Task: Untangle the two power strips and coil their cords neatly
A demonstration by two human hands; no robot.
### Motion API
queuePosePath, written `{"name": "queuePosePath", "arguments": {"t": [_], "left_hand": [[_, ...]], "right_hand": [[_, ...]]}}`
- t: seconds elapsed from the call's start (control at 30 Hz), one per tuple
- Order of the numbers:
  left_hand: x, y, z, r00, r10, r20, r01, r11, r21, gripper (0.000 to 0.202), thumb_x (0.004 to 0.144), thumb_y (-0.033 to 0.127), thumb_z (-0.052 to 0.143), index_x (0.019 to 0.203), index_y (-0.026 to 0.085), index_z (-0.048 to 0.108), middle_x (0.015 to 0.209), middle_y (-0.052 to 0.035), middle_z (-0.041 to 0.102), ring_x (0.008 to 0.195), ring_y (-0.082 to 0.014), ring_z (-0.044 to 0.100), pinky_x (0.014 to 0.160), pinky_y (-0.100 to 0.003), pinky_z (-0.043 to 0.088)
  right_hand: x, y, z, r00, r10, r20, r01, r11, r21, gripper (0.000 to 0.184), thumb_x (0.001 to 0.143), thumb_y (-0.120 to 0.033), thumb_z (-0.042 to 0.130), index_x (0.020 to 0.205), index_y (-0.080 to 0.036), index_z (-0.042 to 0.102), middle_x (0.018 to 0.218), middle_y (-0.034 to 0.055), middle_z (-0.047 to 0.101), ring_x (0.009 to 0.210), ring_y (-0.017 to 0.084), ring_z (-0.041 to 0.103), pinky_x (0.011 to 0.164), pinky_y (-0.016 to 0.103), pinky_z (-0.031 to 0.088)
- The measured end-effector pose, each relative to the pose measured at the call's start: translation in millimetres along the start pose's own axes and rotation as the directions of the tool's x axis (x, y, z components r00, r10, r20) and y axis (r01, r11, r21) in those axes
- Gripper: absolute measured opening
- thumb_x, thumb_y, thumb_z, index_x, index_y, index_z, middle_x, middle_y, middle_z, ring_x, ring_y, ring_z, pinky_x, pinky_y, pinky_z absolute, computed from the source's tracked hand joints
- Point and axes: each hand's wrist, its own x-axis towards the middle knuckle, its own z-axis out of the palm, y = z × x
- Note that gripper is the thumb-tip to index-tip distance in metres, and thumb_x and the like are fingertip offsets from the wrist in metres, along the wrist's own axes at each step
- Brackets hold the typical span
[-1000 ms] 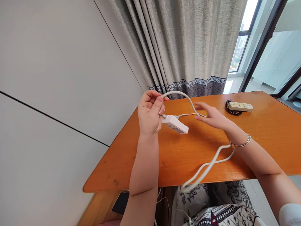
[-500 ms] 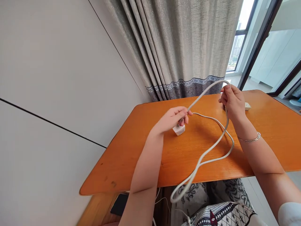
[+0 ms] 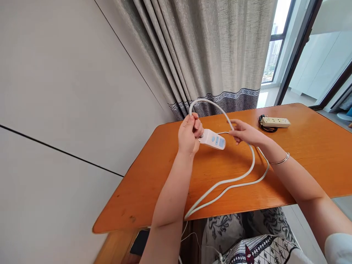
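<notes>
My left hand is closed above the table, gripping a thick white cord that arches up out of its fist. From that same hand a small white block with blue panels sticks out to the right, its near end hidden by the fingers. My right hand pinches the cord between thumb and fingers at the right foot of the arch. Below, the cord loops over the table and doubles back at the front edge.
A wooden table spans the view. At its back right lies a cream power strip with a coiled black lead. Behind hangs a grey curtain; a pale wall borders the left. A dark flat device lies below the front edge.
My left hand has risen and turned, bringing the block's blue-panelled face into view. My right hand has moved left along the cord, uncovering the power strip. The loop's bottom has shifted left.
</notes>
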Motion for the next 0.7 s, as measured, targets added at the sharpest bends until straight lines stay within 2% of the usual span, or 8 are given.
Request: {"name": "queuePosePath", "arguments": {"t": [0.07, 0.13, 0.2, 0.27, 0.33, 0.47, 0.6, 0.7], "left_hand": [[3.8, -4.9, -2.8, 0.994, 0.084, -0.073, -0.083, 0.996, 0.006, 0.029, 0.089, 0.045, 0.069, 0.08, 0.022, 0.054, 0.056, 0.0074, 0.039, 0.038, -0.005, 0.027, 0.038, -0.019, 0.026], [6.7, -11.9, -6.4, 0.985, 0.147, -0.095, -0.143, 0.989, 0.043, 0.028, 0.087, 0.045, 0.071, 0.081, 0.022, 0.056, 0.057, 0.0064, 0.048, 0.039, -0.005, 0.032, 0.039, -0.019, 0.027], [8.6, -19.1, -9.3, 0.98, 0.183, -0.08, -0.173, 0.978, 0.117, 0.029, 0.085, 0.048, 0.072, 0.082, 0.022, 0.058, 0.062, 0.0042, 0.058, 0.041, -0.0056, 0.038, 0.041, -0.019, 0.03], [9.4, -24.5, -10.7, 0.98, 0.197, -0.041, -0.185, 0.962, 0.2, 0.032, 0.084, 0.052, 0.071, 0.085, 0.022, 0.06, 0.07, 0.0004, 0.067, 0.048, -0.0079, 0.05, 0.045, -0.02, 0.038], [9.1, -27.3, -10.9, 0.98, 0.201, 0.011, -0.197, 0.948, 0.249, 0.036, 0.085, 0.056, 0.069, 0.091, 0.022, 0.061, 0.081, -0.0038, 0.073, 0.063, -0.0121, 0.064, 0.056, -0.022, 0.048], [4.4, -24.9, -8.4, 0.974, 0.17, 0.151, -0.201, 0.953, 0.226, 0.045, 0.083, 0.061, 0.069, 0.1, 0.021, 0.063, 0.094, -0.0077, 0.076, 0.085, -0.018, 0.073, 0.078, -0.029, 0.057], [-5.0, -18.7, -3.0, 0.945, 0.019, 0.328, -0.093, 0.973, 0.211, 0.049, 0.082, 0.062, 0.07, 0.102, 0.018, 0.062, 0.077, -0.0034, 0.073, 0.062, -0.0142, 0.068, 0.06, -0.024, 0.053], [-12.9, -16.7, 2.2, 0.902, -0.107, 0.419, 0.012, 0.975, 0.224, 0.049, 0.084, 0.063, 0.067, 0.1, 0.017, 0.061, 0.058, 0.0041, 0.06, 0.039, -0.0076, 0.048, 0.04, -0.019, 0.036]], "right_hand": [[-7.4, -3.6, 12.6, 0.997, 0.015, 0.079, 0.011, 0.947, -0.32, 0.027, 0.088, -0.023, 0.065, 0.113, -0.021, 0.054, 0.075, -0.003, 0.059, 0.055, 0.011, 0.055, 0.056, 0.026, 0.048], [-15.5, -11.2, 22.8, 0.998, -0.025, 0.052, 0.053, 0.759, -0.649, 0.013, 0.093, -0.019, 0.058, 0.106, -0.018, 0.059, 0.087, 0.0059, 0.067, 0.069, 0.016, 0.063, 0.063, 0.027, 0.045], [-22.7, -20.9, 30.7, 0.995, -0.098, 0.007, 0.062, 0.568, -0.821, 0.013, 0.099, -0.021, 0.05, 0.105, -0.016, 0.061, 0.096, 0.0121, 0.071, 0.082, 0.021, 0.066, 0.068, 0.029, 0.041], [-28.6, -30.3, 36.7, 0.99, -0.139, -0.013, 0.058, 0.49, -0.87, 0.02, 0.103, -0.028, 0.045, 0.107, -0.017, 0.062, 0.098, 0.0127, 0.073, 0.084, 0.022, 0.066, 0.067, 0.029, 0.038], [-33.4, -37.1, 41.3, 0.985, -0.171, -0.001, 0.081, 0.468, -0.88, 0.023, 0.104, -0.034, 0.046, 0.104, -0.019, 0.063, 0.092, 0.01, 0.073, 0.078, 0.02, 0.065, 0.064, 0.028, 0.034], [-40.7, -40.6, 45.5, 0.939, -0.318, 0.134, 0.27, 0.435, -0.859, 0.025, 0.103, -0.034, 0.047, 0.098, -0.02, 0.067, 0.085, 0.0068, 0.072, 0.074, 0.018, 0.062, 0.063, 0.027, 0.033], [-44.5, -38.4, 40.0, 0.843, -0.495, 0.212, 0.45, 0.429, -0.783, 0.031, 0.104, -0.036, 0.044, 0.103, -0.018, 0.069, 0.085, 0.0067, 0.071, 0.072, 0.015, 0.06, 0.064, 0.025, 0.036], [-45.8, -40.2, 31.9, 0.753, -0.632, 0.182, 0.534, 0.427, -0.73, 0.034, 0.104, -0.04, 0.046, 0.106, -0.018, 0.071, 0.082, 0.0043, 0.069, 0.066, 0.012, 0.056, 0.062, 0.024, 0.037]]}}
